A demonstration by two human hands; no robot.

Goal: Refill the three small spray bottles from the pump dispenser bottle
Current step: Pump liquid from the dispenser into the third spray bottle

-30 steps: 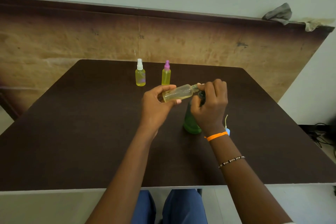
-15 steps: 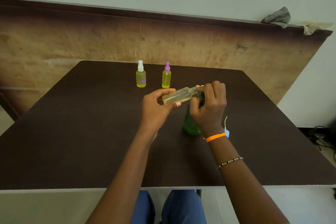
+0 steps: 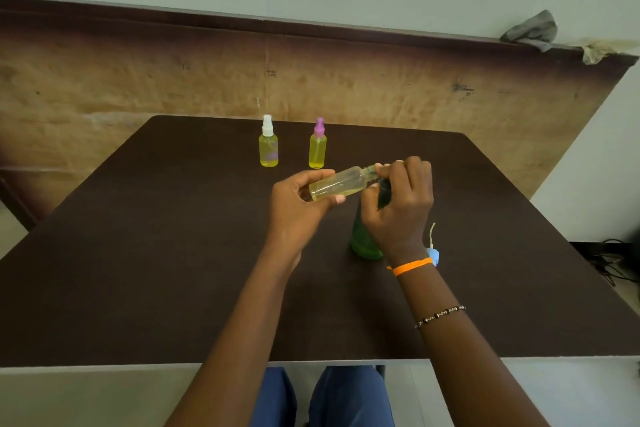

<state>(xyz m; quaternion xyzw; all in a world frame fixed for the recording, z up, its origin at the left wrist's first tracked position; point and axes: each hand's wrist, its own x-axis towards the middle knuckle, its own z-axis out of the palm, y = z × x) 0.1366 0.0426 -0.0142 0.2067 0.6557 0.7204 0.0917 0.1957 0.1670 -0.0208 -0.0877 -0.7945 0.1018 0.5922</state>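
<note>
My left hand [image 3: 294, 211] holds a small clear spray bottle [image 3: 337, 183] tilted almost flat, uncapped, with a little yellow liquid inside. Its neck points right, against the pump head of the green dispenser bottle [image 3: 363, 243]. My right hand [image 3: 398, 208] is wrapped over that pump head and hides it. Two more small bottles full of yellow liquid stand upright at the back of the table: one with a white sprayer [image 3: 268, 146], one with a pink sprayer [image 3: 317, 148].
A blue sprayer cap with its dip tube [image 3: 433, 251] lies on the dark brown table [image 3: 138, 270] just right of the green bottle. A wooden board stands behind the table. Rags [image 3: 531, 30] sit on its top right corner. Cables [image 3: 613, 260] lie on the floor at right.
Both hands and the tilted bottle stay at the pump head; little has moved apart from a slight shift of the view.
</note>
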